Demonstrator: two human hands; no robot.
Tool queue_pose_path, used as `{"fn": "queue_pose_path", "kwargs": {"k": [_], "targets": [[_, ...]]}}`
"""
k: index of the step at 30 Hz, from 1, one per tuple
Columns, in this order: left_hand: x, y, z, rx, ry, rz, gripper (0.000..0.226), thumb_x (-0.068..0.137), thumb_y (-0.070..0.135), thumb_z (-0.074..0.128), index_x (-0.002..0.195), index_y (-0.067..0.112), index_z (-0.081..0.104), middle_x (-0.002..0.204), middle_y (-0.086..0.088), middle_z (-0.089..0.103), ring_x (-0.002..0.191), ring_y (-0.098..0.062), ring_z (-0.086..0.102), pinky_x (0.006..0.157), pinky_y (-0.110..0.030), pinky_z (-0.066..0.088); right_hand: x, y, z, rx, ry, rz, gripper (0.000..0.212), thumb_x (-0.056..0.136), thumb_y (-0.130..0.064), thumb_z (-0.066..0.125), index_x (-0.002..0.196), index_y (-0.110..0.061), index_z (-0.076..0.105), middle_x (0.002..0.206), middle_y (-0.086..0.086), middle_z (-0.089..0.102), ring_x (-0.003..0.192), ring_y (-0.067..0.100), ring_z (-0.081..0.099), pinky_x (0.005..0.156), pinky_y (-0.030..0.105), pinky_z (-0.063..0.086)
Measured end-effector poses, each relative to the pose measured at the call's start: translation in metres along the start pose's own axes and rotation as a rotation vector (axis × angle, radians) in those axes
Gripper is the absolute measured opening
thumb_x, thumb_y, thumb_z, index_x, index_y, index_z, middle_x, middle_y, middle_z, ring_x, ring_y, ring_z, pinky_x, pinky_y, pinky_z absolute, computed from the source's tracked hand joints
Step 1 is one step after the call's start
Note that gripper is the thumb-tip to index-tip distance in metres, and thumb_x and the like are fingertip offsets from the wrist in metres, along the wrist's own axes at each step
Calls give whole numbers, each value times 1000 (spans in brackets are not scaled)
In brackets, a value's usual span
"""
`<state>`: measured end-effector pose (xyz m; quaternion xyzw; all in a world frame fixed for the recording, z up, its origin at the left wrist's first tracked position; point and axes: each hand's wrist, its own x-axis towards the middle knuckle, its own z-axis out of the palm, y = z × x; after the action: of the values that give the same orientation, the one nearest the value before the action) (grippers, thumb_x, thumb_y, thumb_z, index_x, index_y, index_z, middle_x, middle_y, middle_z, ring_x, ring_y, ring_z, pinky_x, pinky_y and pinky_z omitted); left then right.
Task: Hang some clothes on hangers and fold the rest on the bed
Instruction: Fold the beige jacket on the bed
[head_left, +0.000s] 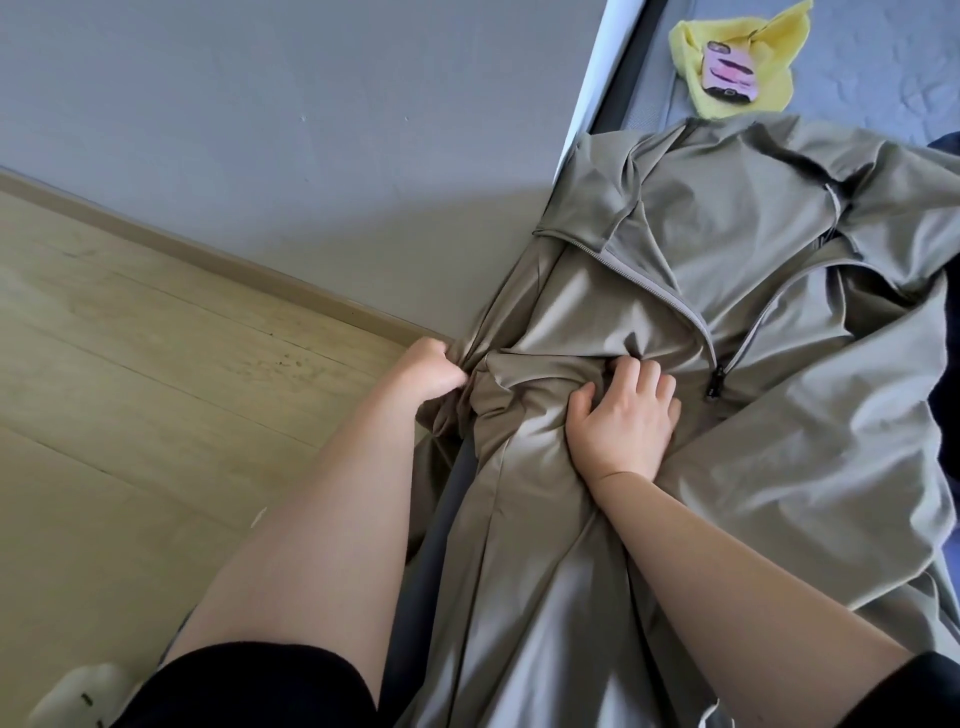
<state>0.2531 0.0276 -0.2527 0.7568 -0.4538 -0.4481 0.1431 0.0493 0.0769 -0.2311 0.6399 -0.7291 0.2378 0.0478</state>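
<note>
An olive-grey zip jacket lies spread on the bed, zipper open, its lower part hanging over the bed's left edge. My left hand grips a bunched fold of the jacket's fabric at that edge. My right hand rests on the jacket's front, its fingertips pressed into a gathered fold just left of the zipper pull.
A yellow cloth with a pink phone on it lies at the head of the bed. A grey wall and wooden floor are to the left. A dark garment shows at the right edge. A white sock is at the bottom left.
</note>
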Motion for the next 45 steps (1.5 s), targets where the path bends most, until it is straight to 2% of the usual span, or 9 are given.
{"fn": "queue_pose_path", "kwargs": {"k": [5, 10, 14, 20, 24, 31, 37, 42, 45], "targets": [[-3, -16, 12, 66, 133, -147, 17, 82, 8, 57, 98, 5, 63, 88, -11, 62, 83, -31, 61, 68, -30, 48, 0, 0, 0, -5, 2, -3, 34, 74, -31, 40, 87, -3, 54, 89, 18, 54, 85, 37, 51, 71, 43, 39], [-11, -47, 12, 170, 159, -217, 36, 83, 17, 63, 118, 12, 62, 116, -13, 60, 113, -32, 52, 94, -40, 49, 0, 0, 0, -1, 11, -7, 35, 74, -32, 39, 86, -3, 54, 89, 19, 55, 86, 38, 51, 71, 44, 40], [-18, -75, 5, 207, 139, -200, 18, 82, 19, 65, 99, 11, 65, 107, -12, 60, 111, -31, 49, 91, -40, 48, 0, 0, 1, -2, 16, -11, 35, 74, -32, 39, 86, -3, 54, 89, 19, 55, 86, 38, 52, 71, 43, 40], [-24, -52, -14, -189, -5, -49, 16, 81, 25, 69, 95, 17, 67, 102, -5, 68, 95, -24, 62, 87, -37, 51, 0, 0, 2, -9, 25, -11, 36, 74, -32, 38, 87, -3, 54, 90, 19, 55, 86, 38, 51, 71, 43, 40], [-31, -23, -30, -350, -119, -6, 18, 81, 28, 72, 77, 24, 55, 62, 11, 68, 63, -4, 64, 59, -22, 43, -1, 0, 4, -17, 17, -14, 34, 73, -31, 38, 84, -2, 53, 87, 19, 55, 84, 38, 52, 69, 43, 41], [-75, 26, -87, -693, 2, 184, 9, 88, 6, 63, 89, 13, 69, 71, 1, 71, 66, -15, 63, 64, -24, 49, 3, 3, 5, -6, -156, 56, 26, 78, -24, 56, 93, -3, 53, 101, 18, 54, 98, 37, 47, 77, 44, 37], [-151, 110, -78, 67, 472, 575, 18, 77, 0, 52, 91, 3, 63, 81, -16, 60, 70, -25, 49, 60, -26, 36, 41, 11, -41, 572, -536, 410, 20, 89, -24, 50, 94, -9, 62, 100, 9, 61, 101, 27, 54, 84, 34, 42], [-231, 118, 33, 506, -170, 747, 64, 88, 22, 53, 144, 15, 24, 128, -10, 53, 110, -32, 55, 74, -35, 42, 47, 45, -90, 1370, -497, 946, 43, 100, -16, 28, 61, -11, 46, 39, 2, 49, 47, 21, 50, 52, 32, 37], [-243, 69, 82, 716, -302, 669, 62, 90, 17, 51, 146, 11, 25, 149, -12, 32, 135, -32, 34, 105, -42, 36, 30, 65, -109, 1286, -565, 993, 37, 101, -25, 33, 75, -7, 51, 66, 9, 58, 66, 18, 59, 67, 24, 48]]}}
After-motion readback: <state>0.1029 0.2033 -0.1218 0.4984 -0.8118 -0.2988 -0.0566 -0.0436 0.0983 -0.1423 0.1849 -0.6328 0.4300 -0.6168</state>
